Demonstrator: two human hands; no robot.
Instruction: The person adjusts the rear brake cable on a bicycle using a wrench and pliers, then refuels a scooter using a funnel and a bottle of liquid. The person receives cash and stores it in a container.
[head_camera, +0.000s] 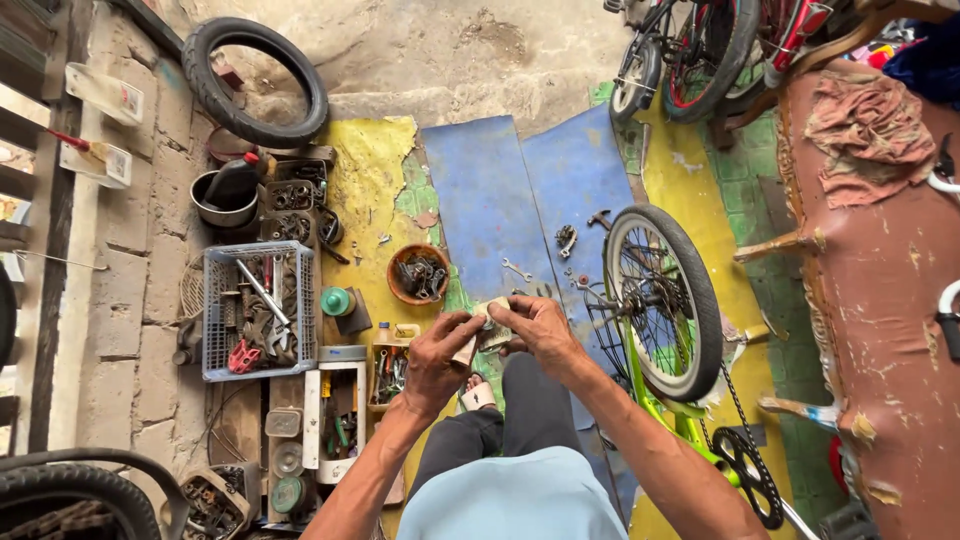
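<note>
Head view: a small pale wad (490, 325), perhaps folded paper or cloth, is pinched between the fingertips of both hands, above the lap. What it is exactly cannot be told. The left hand (440, 358) is curled, its fingers pressed together on the wad's left end; the right hand (540, 330) is closed on the right end, thumb against forefinger.

Just beyond the fingertips a spanner (516, 269) is seen on a blue mat (490, 200). Beyond the left fingers a brown bowl (419, 273) of metal parts is set on the floor, and farther left a grey crate (258, 312) of tools stands by the wall. Just right of the right fingers a bicycle wheel (663, 300) on a green frame (690, 425) is seen, the chainring (748, 476) nearer the body. Far beyond the fingers a tyre (255, 80) is leaned against the wall.
</note>
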